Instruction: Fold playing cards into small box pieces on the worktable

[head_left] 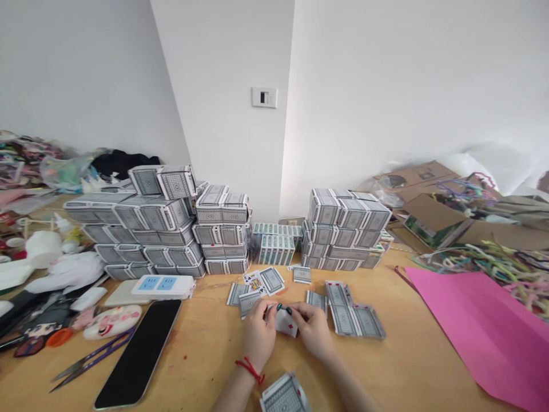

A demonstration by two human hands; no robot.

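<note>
My left hand (259, 332), with a red cord round its wrist, pinches the upper left of a playing card (285, 328) showing a red diamond. My right hand (315, 331) closes its fingers on the card's upper right edge. Just beyond the hands lie loose cards, some face down and some face up, among them a picture card (255, 282). Right of my right hand sit folded card pieces (341, 309) joined with a face-down piece (369, 321). Another folded card piece (283, 395) lies near the front edge, between my forearms.
Stacked blocks of folded cards stand at left (146, 214), centre left (223, 229) and right (343, 223). Card boxes (277, 249) sit between them. At left lie a black phone (139, 352), thread snips (94, 357) and a white power strip (163, 286); at right, pink paper (480, 326).
</note>
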